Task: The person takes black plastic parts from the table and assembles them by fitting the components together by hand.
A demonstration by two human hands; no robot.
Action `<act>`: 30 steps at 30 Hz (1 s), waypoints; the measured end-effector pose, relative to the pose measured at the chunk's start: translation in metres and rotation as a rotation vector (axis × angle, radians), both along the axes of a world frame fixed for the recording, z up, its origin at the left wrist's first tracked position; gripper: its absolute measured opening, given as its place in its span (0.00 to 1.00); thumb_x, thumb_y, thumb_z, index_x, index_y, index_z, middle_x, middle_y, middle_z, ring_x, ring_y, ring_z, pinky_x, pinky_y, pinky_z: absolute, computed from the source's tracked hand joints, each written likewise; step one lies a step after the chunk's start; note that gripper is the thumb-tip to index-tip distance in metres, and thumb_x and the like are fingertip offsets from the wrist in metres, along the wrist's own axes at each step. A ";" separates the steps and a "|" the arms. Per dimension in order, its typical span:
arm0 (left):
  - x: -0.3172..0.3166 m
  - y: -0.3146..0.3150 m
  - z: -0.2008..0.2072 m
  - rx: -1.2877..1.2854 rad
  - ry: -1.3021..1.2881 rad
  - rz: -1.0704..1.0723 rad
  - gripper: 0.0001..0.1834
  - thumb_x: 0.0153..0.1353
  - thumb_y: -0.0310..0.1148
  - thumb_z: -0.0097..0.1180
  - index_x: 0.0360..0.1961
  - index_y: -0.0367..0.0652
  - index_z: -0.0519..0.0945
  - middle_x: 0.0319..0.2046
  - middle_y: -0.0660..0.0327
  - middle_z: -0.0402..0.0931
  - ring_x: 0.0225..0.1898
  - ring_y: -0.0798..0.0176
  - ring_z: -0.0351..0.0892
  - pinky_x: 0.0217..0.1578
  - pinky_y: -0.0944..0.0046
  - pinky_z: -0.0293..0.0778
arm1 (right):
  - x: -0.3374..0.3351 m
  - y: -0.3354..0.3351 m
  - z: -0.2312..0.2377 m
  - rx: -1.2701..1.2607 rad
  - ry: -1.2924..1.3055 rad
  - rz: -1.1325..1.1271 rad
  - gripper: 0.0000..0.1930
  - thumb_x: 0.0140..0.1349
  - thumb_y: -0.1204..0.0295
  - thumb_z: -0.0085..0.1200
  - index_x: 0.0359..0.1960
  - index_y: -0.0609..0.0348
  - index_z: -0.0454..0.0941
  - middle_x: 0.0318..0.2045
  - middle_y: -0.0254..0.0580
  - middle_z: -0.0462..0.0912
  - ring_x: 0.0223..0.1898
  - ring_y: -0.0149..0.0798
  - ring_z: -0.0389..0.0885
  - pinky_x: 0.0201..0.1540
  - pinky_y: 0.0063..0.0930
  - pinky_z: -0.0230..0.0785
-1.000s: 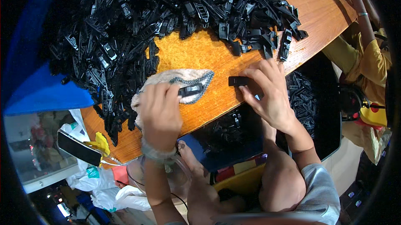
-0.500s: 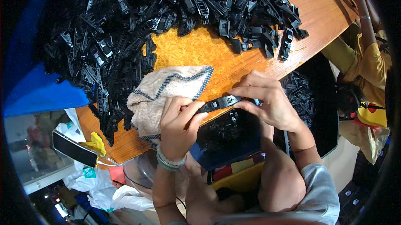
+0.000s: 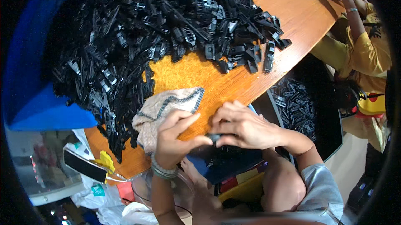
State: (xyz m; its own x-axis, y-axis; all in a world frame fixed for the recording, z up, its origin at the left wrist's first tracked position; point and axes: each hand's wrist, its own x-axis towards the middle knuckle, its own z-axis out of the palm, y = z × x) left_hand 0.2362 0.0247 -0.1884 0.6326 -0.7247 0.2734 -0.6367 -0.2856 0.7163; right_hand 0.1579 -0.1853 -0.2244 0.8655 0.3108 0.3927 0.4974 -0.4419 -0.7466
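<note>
My left hand (image 3: 176, 136) and my right hand (image 3: 244, 125) meet at the near edge of the wooden table (image 3: 234, 87). Between their fingertips they pinch one small black plastic part (image 3: 214, 137), mostly hidden by the fingers. A beige cloth with a dark striped border (image 3: 165, 110) lies on the table under and just left of my left hand. A huge heap of black plastic clips (image 3: 158, 28) covers the table beyond both hands.
A dark bin of black parts (image 3: 298, 108) stands to the right below the table edge. Another person in a yellow sleeve (image 3: 359, 53) works at the far right. A blue sheet (image 3: 46, 114) lies at the left. A dark phone (image 3: 83, 166) sits lower left.
Both hands have come closer together at the table edge, now pinching the small black part between them. The left hand has left the cloth, which lies uncovered.
</note>
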 end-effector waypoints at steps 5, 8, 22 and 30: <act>0.040 -0.059 0.003 0.048 -0.277 0.124 0.15 0.48 0.22 0.64 0.39 0.33 0.80 0.36 0.52 0.76 0.36 0.50 0.78 0.39 0.59 0.74 | 0.012 -0.039 0.009 -0.179 -0.263 -0.514 0.13 0.52 0.68 0.64 0.37 0.59 0.80 0.36 0.41 0.75 0.38 0.44 0.72 0.41 0.37 0.63; 0.069 -0.089 -0.002 0.049 -0.494 0.243 0.15 0.49 0.18 0.58 0.42 0.36 0.80 0.41 0.51 0.75 0.42 0.48 0.77 0.42 0.58 0.74 | 0.032 -0.042 0.012 -0.238 -0.293 -0.654 0.15 0.51 0.69 0.64 0.40 0.57 0.78 0.37 0.40 0.75 0.39 0.44 0.71 0.41 0.36 0.62; 0.088 -0.076 -0.006 0.154 -1.049 0.052 0.16 0.48 0.19 0.59 0.42 0.33 0.80 0.37 0.55 0.76 0.35 0.55 0.75 0.34 0.58 0.70 | 0.023 -0.016 0.000 0.208 -0.133 -0.425 0.14 0.58 0.83 0.53 0.47 0.60 0.77 0.40 0.45 0.77 0.36 0.43 0.80 0.39 0.30 0.75; 0.015 -0.038 0.015 0.322 -1.200 -0.181 0.12 0.53 0.23 0.58 0.38 0.26 0.81 0.34 0.53 0.77 0.33 0.61 0.74 0.29 0.67 0.67 | 0.017 -0.013 -0.003 0.336 0.058 -0.426 0.17 0.55 0.83 0.57 0.48 0.63 0.78 0.39 0.46 0.78 0.34 0.41 0.79 0.38 0.28 0.73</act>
